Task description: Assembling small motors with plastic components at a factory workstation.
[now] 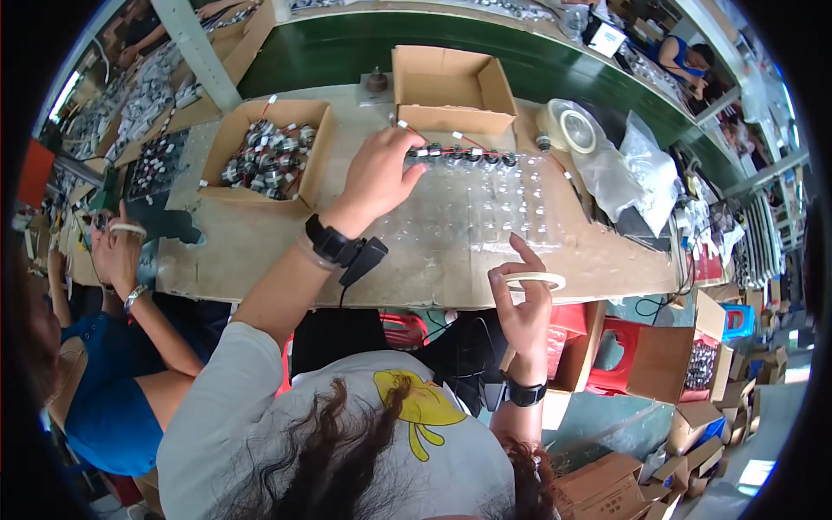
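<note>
My left hand [379, 178] reaches over the far left corner of a clear plastic tray [503, 208] with moulded pockets. Its thumb and fingers close round a small black wired part [419, 153] at the left end of the tray's far row. Several like parts [475, 155], with red and black leads and white connectors, sit along that row. Nearer the table's front edge, my right hand [523, 316] holds a narrow cream tape roll [555, 282], looped about its fingers. Left of my left hand, a cardboard box [322, 143] contains a heap of similar wired parts.
An open cardboard box [455, 119] stands at the back. Wide clear tape [578, 132] and plastic bags [650, 173] lie to the right. At far left, a co-worker's hand [117, 251] holds another tape ring. Red stools [614, 355] and cartons fill the floor at right.
</note>
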Demonstrator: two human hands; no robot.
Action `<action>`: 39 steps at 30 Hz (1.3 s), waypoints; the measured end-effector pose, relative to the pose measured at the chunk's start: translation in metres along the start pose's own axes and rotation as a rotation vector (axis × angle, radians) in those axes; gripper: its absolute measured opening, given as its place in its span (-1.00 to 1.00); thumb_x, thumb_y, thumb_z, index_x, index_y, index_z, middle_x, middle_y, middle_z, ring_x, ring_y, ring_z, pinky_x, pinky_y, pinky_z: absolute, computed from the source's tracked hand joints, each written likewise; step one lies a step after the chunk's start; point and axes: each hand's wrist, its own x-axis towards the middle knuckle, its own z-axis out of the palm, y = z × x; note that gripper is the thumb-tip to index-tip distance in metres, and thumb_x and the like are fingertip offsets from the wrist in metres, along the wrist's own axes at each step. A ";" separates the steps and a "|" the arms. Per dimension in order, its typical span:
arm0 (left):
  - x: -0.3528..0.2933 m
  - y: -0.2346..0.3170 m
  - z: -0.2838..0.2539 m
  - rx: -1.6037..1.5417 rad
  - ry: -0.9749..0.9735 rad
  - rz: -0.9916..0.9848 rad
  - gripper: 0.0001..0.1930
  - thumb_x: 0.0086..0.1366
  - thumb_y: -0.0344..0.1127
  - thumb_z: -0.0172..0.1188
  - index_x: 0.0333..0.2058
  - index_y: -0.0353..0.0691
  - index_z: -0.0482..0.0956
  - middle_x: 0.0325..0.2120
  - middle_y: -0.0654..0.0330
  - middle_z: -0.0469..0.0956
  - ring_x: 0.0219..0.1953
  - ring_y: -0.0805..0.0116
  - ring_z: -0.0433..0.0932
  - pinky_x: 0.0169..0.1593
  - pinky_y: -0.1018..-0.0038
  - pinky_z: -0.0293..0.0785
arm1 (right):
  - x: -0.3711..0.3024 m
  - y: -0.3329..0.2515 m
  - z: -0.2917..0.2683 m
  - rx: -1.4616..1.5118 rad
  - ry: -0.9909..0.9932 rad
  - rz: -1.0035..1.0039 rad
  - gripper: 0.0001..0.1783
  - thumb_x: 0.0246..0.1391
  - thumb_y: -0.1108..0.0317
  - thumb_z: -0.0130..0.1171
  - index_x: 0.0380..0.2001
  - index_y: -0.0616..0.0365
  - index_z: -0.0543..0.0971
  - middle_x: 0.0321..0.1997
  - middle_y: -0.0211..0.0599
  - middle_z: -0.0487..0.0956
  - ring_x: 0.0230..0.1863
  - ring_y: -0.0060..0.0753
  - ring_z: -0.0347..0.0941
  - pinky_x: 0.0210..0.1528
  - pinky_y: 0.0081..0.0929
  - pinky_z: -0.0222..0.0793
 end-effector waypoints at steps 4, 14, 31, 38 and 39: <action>0.032 0.019 0.037 -0.029 -0.016 0.138 -0.72 0.05 -0.33 0.30 -0.23 -0.17 0.50 -0.26 0.14 0.51 -0.14 0.08 0.45 -0.06 0.26 0.38 | -0.007 0.004 -0.010 -0.018 0.037 0.049 -0.92 -0.01 0.48 0.22 -0.39 0.24 0.59 0.14 0.06 0.43 0.19 -0.04 0.34 0.18 -0.22 0.22; 0.090 0.039 0.128 0.308 -0.239 0.261 -0.70 0.06 -0.24 0.29 -0.21 -0.13 0.52 -0.26 0.13 0.51 -0.11 0.12 0.44 -0.04 0.28 0.37 | -0.021 0.012 -0.020 -0.012 0.097 0.029 -0.91 -0.07 0.48 0.27 -0.42 0.21 0.60 0.11 0.01 0.44 0.16 0.07 0.34 0.16 -0.15 0.24; 0.073 0.072 0.035 -0.662 -0.587 -0.054 -0.81 0.26 -0.38 0.15 -0.19 -0.28 0.43 -0.29 0.25 0.50 -0.15 0.45 0.47 -0.05 0.50 0.40 | 0.017 0.023 -0.038 -0.102 0.333 -0.040 -0.63 -0.06 0.34 0.33 -0.16 0.15 0.51 0.13 -0.14 0.46 0.37 0.11 0.03 0.35 0.04 -0.22; 0.012 0.079 -0.002 -0.751 -0.384 0.030 -0.78 0.22 -0.37 0.21 -0.20 -0.32 0.46 -0.28 0.18 0.54 -0.18 0.35 0.51 -0.07 0.45 0.42 | 0.036 -0.002 -0.002 -0.166 0.215 -0.119 -0.52 -0.05 0.35 0.35 -0.05 0.15 0.43 0.05 -0.24 0.49 0.38 -0.03 0.05 0.39 0.09 -0.46; 0.008 0.078 -0.004 -0.756 -0.367 0.039 -0.78 0.21 -0.38 0.22 -0.20 -0.32 0.46 -0.27 0.18 0.54 -0.18 0.35 0.51 -0.07 0.45 0.42 | 0.035 0.001 0.003 -0.153 0.203 -0.125 -0.53 -0.05 0.34 0.35 -0.06 0.16 0.43 0.04 -0.28 0.50 0.39 -0.05 0.04 0.38 0.11 -0.49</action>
